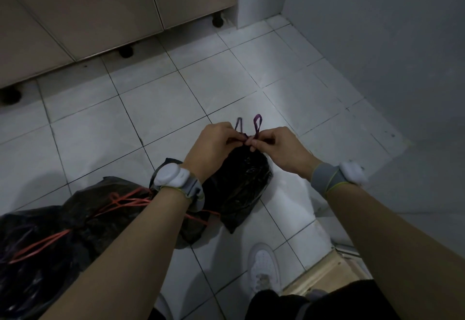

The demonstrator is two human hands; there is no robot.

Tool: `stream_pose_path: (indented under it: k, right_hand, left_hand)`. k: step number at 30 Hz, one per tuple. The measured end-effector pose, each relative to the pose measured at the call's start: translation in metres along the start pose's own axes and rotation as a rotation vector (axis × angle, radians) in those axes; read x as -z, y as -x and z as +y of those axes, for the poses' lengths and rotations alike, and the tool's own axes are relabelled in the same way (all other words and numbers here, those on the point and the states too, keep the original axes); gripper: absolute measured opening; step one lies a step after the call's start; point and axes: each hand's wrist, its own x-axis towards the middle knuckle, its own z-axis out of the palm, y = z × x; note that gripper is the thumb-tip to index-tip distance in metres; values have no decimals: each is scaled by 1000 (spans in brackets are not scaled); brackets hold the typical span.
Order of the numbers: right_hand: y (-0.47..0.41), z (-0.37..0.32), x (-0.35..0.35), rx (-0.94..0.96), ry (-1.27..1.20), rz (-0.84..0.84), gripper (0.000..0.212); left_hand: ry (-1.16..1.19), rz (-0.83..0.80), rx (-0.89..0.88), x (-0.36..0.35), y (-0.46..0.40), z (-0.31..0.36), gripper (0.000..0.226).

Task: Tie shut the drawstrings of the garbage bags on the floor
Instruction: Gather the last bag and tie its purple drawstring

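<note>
Small bag: small black plastic garbage bag (241,181) on the white tiled floor (156,118), neck gathered, two purple drawstring loops (251,127) upright above it.
Left hand (210,147): pinches the drawstring at the neck.
Right hand (281,148): pinches the other side, fingertips nearly meeting.
Large bag: black garbage bag with orange drawstrings (63,231), touching the small bag's left side.
Edges: beige cabinet fronts (100,12) ahead, grey wall (390,42) right.
Open floor: bare tiles between bag and cabinets.

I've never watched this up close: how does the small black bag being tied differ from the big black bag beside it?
The small bag has purple drawstrings; the big bag has orange drawstrings. The small bag stands with its neck up, loops pinched by the left hand and right hand; no hand is on the big bag, which slumps low, its strings lying loose across it. The big bag is clearly bulkier. Both are glossy black plastic on the tiled floor.
</note>
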Motion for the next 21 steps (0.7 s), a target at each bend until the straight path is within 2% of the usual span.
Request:
stream_pose_path:
  k: [4, 6, 8, 10, 12, 14, 15, 17, 19, 21]
  right_hand:
    - [0, 0, -1, -7, -6, -6, 19]
    - [-1, 0, -1, -5, -12, -5, 19]
    - [-1, 0, -2, -6, -32, 2, 18]
    - [0, 1, -2, -12, -76, 20, 18]
    - [0, 2, -3, -24, -114, 48, 18]
    - [-1, 5, -2, -34, -149, 78, 18]
    - [-1, 6, -1, -35, -165, 87, 18]
    - [0, 7, 0, -33, -205, 95, 17]
    - [-1, 8, 0, -34, -236, 95, 16]
    - [-2, 8, -1, -36, -246, 94, 16]
  left_hand:
    - [-50, 1, 39, -2, 1, -3, 15]
    - [7, 22, 128, -5, 2, -3, 10]
    - [190, 50, 255, -9, 3, -2, 6]
    - [411, 61, 402, -14, 4, 2, 11]
    - [747, 64, 597, -13, 0, 6, 6]
    - [1060, 56, 731, -9, -4, 9, 25]
    - [1153, 52, 747, -6, -4, 10, 37]
    - [1261, 44, 740, 1, -2, 14, 47]
    - [1357, 27, 724, 7, -2, 17, 41]
    - [1425, -1, 706, 9, -3, 19, 24]
